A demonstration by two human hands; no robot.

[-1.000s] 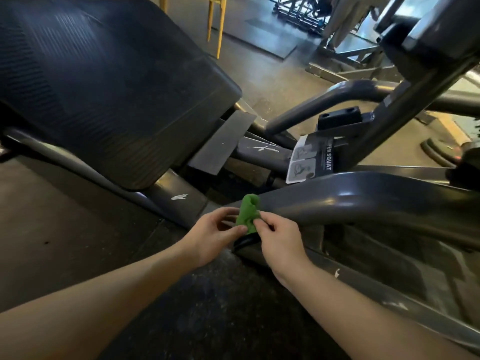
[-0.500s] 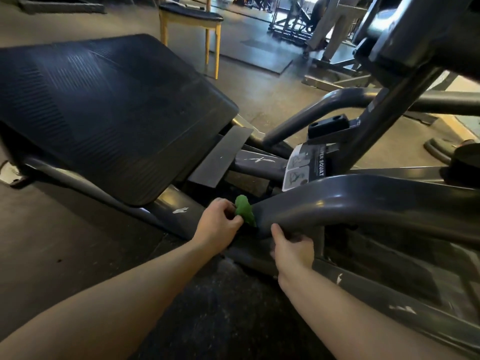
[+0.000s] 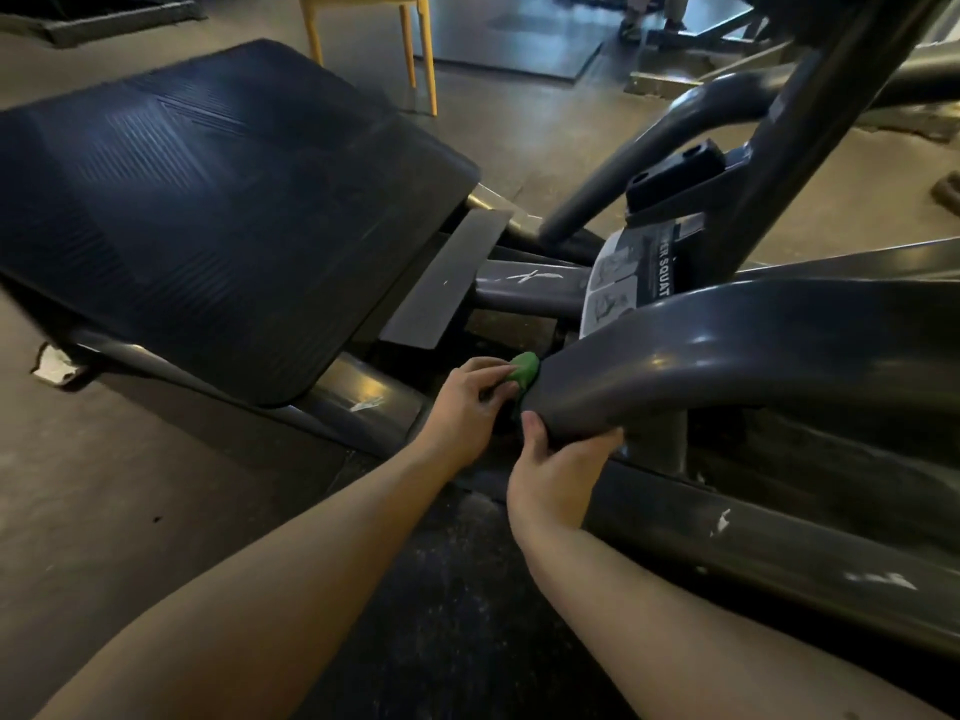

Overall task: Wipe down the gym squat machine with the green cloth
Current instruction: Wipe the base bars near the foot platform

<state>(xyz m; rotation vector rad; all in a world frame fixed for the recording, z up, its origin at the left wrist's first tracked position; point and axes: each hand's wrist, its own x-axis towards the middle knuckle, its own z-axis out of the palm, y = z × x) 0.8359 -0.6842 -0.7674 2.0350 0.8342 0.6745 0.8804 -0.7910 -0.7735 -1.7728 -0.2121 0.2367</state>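
The squat machine has a wide, thick grey frame arm (image 3: 727,356) curving from the right down to its lower end at centre. My left hand (image 3: 465,402) grips the bunched green cloth (image 3: 523,370) and holds it against that lower end. Most of the cloth is hidden behind my fingers and the arm. My right hand (image 3: 558,470) grips the underside of the same arm, thumb up on its near face and fingers curled under it. The black ribbed foot platform (image 3: 208,200) fills the left.
A lower grey frame rail (image 3: 779,537) runs along the floor to the right, under my right forearm. A label plate reading "SQUAT" (image 3: 631,283) sits behind the arm. A yellow chair (image 3: 415,44) and a person's feet (image 3: 649,23) are far back on the gym floor.
My right hand let go of the cloth and took hold of the frame arm from below. My left hand kept the cloth and pushed it up against the arm's end.
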